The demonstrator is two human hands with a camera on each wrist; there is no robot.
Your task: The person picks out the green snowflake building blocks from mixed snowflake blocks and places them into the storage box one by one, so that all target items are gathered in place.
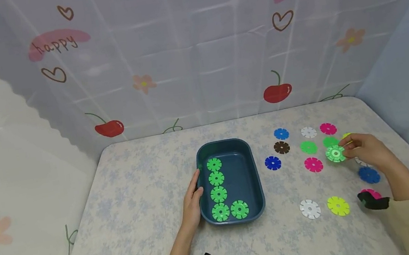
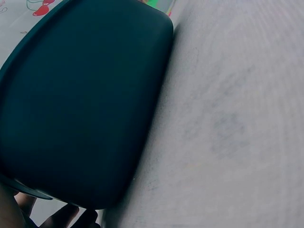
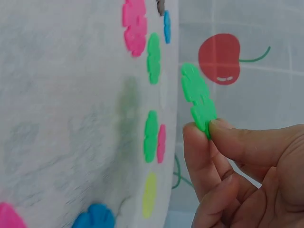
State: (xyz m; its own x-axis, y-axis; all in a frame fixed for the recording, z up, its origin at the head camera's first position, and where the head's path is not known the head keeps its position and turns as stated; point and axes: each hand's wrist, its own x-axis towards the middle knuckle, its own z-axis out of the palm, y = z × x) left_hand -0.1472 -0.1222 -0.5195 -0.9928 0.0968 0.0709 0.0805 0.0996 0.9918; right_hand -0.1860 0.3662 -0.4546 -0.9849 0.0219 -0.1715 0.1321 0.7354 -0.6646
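Right hand [image 1: 367, 150] pinches one green disc [image 1: 335, 153]; left hand [image 1: 191, 206] — grip unclear — touches one tray [image 1: 241, 175] of five green discs [image 1: 216, 178].

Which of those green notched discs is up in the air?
The green disc pinched in the right hand; five other green discs lie in the dark tray, and two more on the table.

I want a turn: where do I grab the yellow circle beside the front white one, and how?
Try pinching the yellow disc by its notched rim, from the near side, clear of the white disc on its left. It looks thin and lies flat, so the edge should lift easiest. The right hand pinches a green disc by its edge.
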